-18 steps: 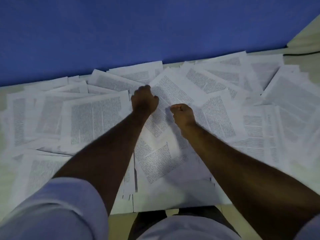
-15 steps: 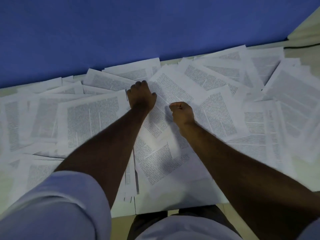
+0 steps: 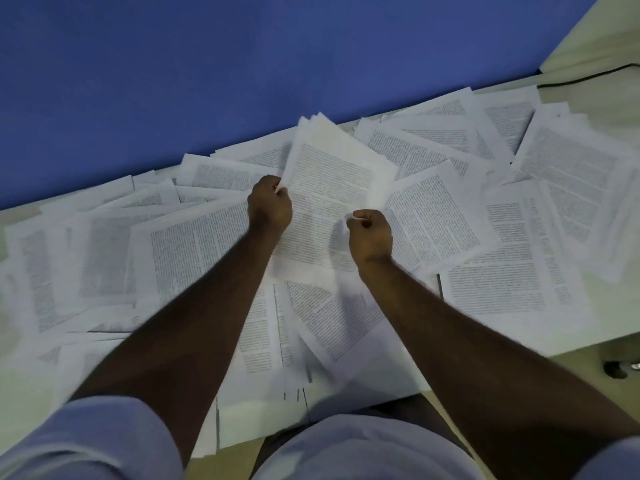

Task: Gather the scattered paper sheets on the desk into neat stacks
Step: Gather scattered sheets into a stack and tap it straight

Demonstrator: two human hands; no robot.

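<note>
1. The small bundle of sheets (image 3: 332,188) you're holding is tilted up off the desk (image 3: 595,102), far corners fanned out against the blue wall (image 3: 207,64). At least three corners show at the top, so it's a few pages, not one.
2. Your left hand (image 3: 270,206) is closed tight on the bundle's left edge, with white paper peeking between the fingers. Your right hand (image 3: 370,233) is fisted on its lower right edge, a bit of paper showing at the thumb.
3. Looks to me like you're right in the pick-up step: first batch lifted, not squared yet. The next move probably calls for tapping the edges on the desk to line up those fanned corners, then parking it somewhere it won't get buried.
4. Everything else is still a mess: the loose printed sheets (image 3: 433,216) cover nearly the whole desk, overlapping at all angles. I can count well over a dozen, but an exact number's impossible with the layering.
5. One dark cable (image 3: 588,77) runs along the far right corner. No neat stacks visible yet.
</note>
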